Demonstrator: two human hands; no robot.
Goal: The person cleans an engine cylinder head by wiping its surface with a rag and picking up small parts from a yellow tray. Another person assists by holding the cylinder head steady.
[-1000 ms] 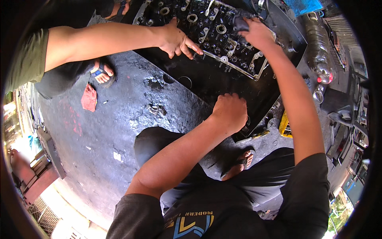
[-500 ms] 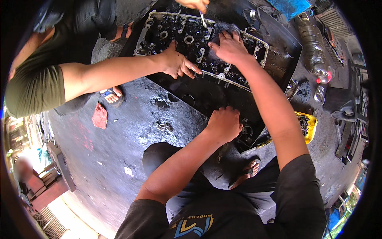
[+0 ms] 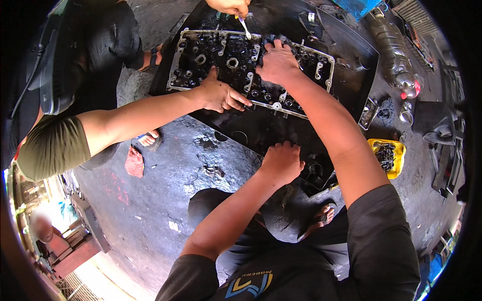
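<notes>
An oily cylinder head (image 3: 177, 62) lies in a wide black metal tray (image 3: 351, 65). My right hand (image 3: 277, 62) presses down on the head's middle, its fingers curled over a dark wad (image 3: 270, 39) that looks like a rag or scrubbing pad, mostly hidden. Closed into a fist, my left hand (image 3: 282, 161) is at the tray's near edge; what it grips, if anything, is hidden. A co-worker's hand (image 3: 223, 95) lies spread on the head's near-left rim. The co-worker's other hand (image 3: 230, 6) holds a toothbrush (image 3: 245, 27) with bristles at the far rim.
Right of the tray are a yellow container (image 3: 397, 159) of small metal parts and a large clear plastic bottle (image 3: 394, 55). A red cloth (image 3: 134, 161) lies on the dark, wet-looking floor at left. The co-worker's sandaled foot (image 3: 148, 138) is beside the tray.
The whole view has shifted slightly. My right hand's fingers have curled in more over the wad. The co-worker's toothbrush is tilted differently. My left hand keeps its fist.
</notes>
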